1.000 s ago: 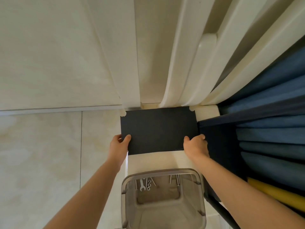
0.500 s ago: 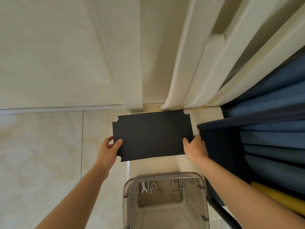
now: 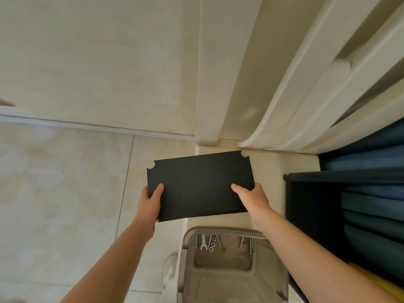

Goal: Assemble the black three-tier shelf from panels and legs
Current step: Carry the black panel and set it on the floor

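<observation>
A flat black shelf panel [image 3: 200, 184] with notched corners hangs in the air above the floor and a cream ledge. My left hand [image 3: 149, 205] grips its left edge, thumb on top. My right hand [image 3: 253, 200] grips the panel's right lower corner, thumb lying across the top face. The panel is tilted slightly, left side lower. Below it stands a clear plastic bin [image 3: 234, 270] holding a small wrench [image 3: 203, 244], washers and several screws.
A cream ledge [image 3: 282, 169] runs under the panel toward white door frames [image 3: 295, 95]. A dark fabric rack [image 3: 317, 204] with stacked blue cloth [image 3: 376, 204] stands at right. Beige floor tiles [image 3: 65, 193] spread to the left.
Both hands have lifted the panel off the ledge and carried it left and toward me. It now tilts, with its left notched corners in view.
</observation>
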A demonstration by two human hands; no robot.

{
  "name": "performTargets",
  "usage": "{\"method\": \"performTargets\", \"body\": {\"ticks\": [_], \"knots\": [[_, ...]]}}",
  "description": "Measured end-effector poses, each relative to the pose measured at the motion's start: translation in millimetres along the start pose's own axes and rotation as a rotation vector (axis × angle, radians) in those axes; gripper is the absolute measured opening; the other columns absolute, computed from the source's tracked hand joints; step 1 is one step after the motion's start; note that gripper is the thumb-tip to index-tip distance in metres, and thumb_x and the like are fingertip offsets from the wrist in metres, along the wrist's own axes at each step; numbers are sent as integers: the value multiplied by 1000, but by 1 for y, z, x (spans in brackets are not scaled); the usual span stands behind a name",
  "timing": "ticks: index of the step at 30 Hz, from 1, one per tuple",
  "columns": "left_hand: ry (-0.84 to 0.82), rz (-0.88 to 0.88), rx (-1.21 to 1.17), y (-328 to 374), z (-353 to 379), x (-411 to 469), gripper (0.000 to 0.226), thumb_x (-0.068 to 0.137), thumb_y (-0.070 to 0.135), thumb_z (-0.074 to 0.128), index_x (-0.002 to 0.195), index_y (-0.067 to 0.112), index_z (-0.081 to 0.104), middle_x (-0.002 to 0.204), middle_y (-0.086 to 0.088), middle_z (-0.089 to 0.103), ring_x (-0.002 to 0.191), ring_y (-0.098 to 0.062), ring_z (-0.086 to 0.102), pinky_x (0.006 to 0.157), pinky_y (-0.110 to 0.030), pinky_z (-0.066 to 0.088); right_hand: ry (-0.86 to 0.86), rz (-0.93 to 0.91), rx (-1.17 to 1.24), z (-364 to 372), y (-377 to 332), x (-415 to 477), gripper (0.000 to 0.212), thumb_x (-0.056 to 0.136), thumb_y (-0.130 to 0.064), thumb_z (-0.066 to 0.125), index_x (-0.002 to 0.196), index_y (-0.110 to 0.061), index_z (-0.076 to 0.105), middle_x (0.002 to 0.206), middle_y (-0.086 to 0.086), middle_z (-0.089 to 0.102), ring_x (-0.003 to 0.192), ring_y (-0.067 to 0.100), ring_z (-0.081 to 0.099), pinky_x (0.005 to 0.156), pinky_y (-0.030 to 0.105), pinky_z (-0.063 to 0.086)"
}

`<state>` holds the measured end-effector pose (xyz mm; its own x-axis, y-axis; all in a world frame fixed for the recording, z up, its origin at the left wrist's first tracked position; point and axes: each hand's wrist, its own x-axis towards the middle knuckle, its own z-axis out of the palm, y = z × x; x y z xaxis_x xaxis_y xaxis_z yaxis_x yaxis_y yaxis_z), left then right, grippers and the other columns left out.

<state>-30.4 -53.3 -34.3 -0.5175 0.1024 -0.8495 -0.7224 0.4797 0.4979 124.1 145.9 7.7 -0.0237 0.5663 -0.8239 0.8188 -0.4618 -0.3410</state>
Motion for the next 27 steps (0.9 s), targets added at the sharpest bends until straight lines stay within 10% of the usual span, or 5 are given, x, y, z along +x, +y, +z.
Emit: {"method": "performTargets", "body": {"ticks": [12, 27], "knots": [[245, 100, -258, 7, -137, -69, 38, 102, 41, 56, 136, 24, 48, 118, 8, 64, 102, -15, 65, 77, -36, 55, -125, -315, -181, 71, -53, -101, 52, 91, -36, 66, 127, -15, 36, 120, 6, 31, 77, 11, 48, 54, 19, 34], [536, 230, -552, -17, -298, -206, 17, 98, 44, 61, 111, 35, 66, 93, 16, 74, 79, 0, 70, 53, -11, 52, -244, -721, -331, 150, -68, -289, 49, 91, -34, 68, 127, -18, 40, 121, 4, 50, 91, 5, 55, 61, 13, 45]]}}
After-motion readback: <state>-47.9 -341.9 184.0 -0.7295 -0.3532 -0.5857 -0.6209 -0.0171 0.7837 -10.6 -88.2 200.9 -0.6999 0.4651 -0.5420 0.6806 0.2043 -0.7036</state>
